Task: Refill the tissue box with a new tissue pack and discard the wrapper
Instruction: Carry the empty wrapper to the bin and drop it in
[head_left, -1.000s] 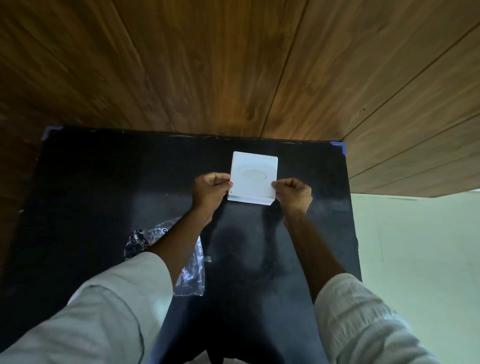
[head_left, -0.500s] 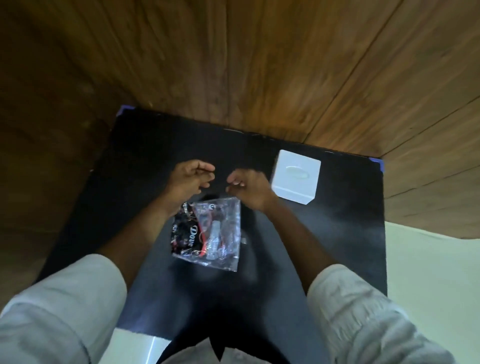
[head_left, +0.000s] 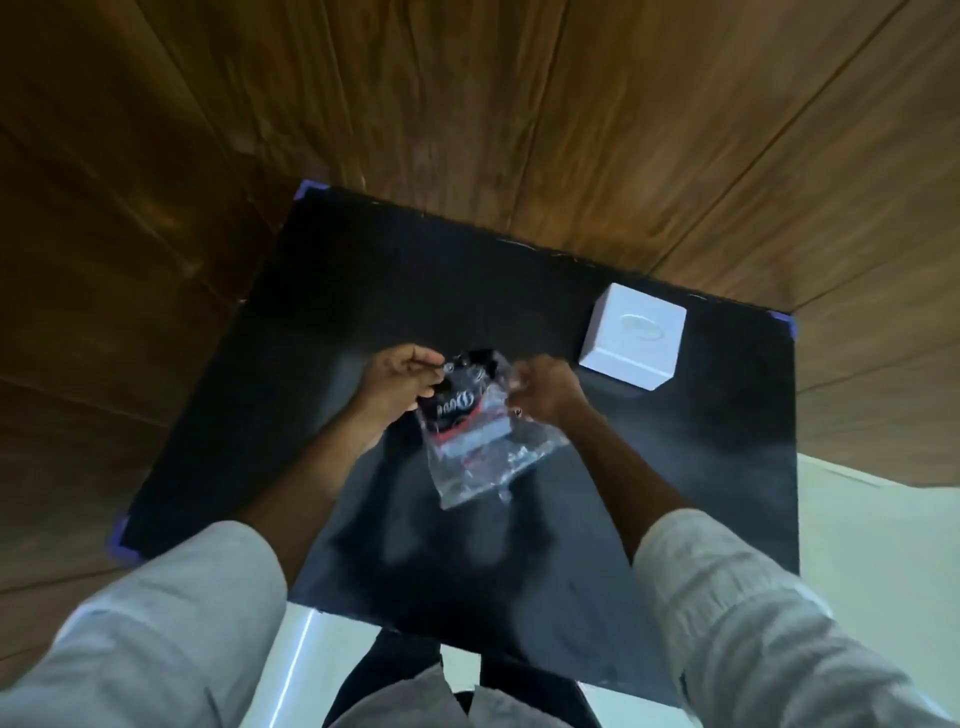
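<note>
A clear plastic wrapper with black and red print hangs above the black table, lifted off its surface. My left hand pinches its upper left corner and my right hand pinches its upper right edge. The white tissue box stands closed at the table's far right, just to the right of my right hand and apart from it. The frame is slightly blurred.
Wooden wall panels rise behind the table and to its left. Purple tape marks the table's corners. A pale floor shows to the right and below the near edge.
Both hands left the tissue box, moved left to the wrapper lying on the table, and now hold it lifted by its top corners. The view has shifted left.
</note>
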